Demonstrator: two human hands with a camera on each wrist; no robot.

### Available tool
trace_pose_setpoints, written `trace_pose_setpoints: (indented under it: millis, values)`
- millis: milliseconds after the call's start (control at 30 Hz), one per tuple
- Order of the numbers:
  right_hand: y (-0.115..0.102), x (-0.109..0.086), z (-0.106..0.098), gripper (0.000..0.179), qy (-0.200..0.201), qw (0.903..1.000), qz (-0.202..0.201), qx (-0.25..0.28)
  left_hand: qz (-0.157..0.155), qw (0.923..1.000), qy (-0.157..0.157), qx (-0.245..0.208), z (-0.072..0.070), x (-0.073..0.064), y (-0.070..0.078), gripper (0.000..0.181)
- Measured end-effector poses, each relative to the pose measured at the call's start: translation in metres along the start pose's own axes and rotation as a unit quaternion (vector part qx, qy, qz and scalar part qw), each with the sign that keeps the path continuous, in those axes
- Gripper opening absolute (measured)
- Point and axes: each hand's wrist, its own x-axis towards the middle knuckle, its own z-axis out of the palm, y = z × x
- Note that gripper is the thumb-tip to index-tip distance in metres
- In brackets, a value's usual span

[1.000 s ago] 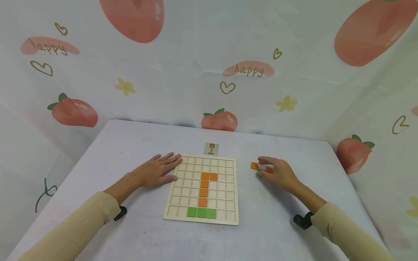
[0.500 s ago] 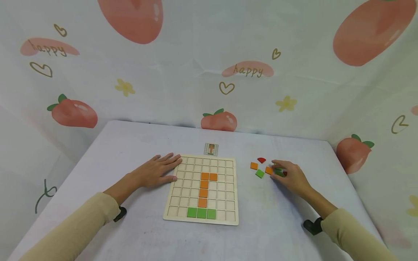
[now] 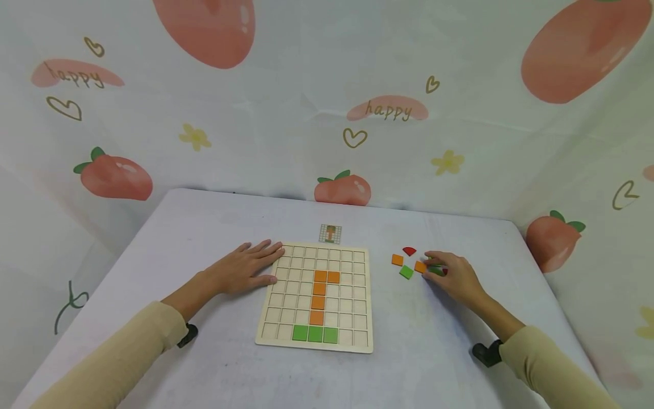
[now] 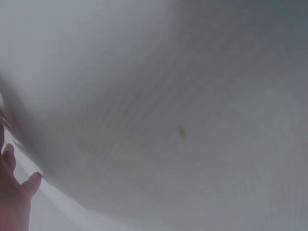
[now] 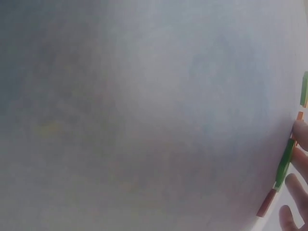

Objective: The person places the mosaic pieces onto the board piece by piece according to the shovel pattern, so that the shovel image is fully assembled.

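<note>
In the head view my left hand (image 3: 245, 268) lies flat with fingers spread, its fingertips over the left edge of a pale gridded wooden board (image 3: 353, 292). On that board sit orange square tiles (image 3: 318, 288) in an upside-down L shape, above a row of green square tiles (image 3: 315, 334). To the right, my right hand (image 3: 456, 277) is low over loose pieces, thumb and fingers apart. Its thumb tip is right at an orange tile (image 3: 420, 267). Beneath the fingers show a green piece (image 5: 285, 166) and a dark red piece (image 5: 266, 202), partly hidden in the head view.
Another loose orange tile (image 3: 397, 259), a green tile (image 3: 406, 272) and a red fan-shaped piece (image 3: 409, 250) lie between board and right hand. Behind the board is a small printed pattern card (image 3: 330, 233). A fruit-patterned cloth (image 3: 286, 142) hangs along the table's back edge.
My right hand has moved right from above the orange, green and red pieces, uncovering them, and then has almost stopped beside the orange tile. The left hand and the board have stayed put.
</note>
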Motion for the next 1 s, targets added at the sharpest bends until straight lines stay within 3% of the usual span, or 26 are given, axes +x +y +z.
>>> trace_pose_setpoints:
  millis: [767, 1000]
  values:
    - [-0.010, 0.005, -0.005, 0.049, -0.003, 0.9999, 0.010, 0.004, 0.001, 1.0000, 0.000, -0.001, -0.001, 0.000, 0.001, 0.074]
    - [-0.018, 0.013, -0.004, 0.046, 0.010, 0.9995, -0.012, 0.027, -0.001, 1.0000, -0.001, 0.005, -0.001, 0.000, 0.001, 0.074]
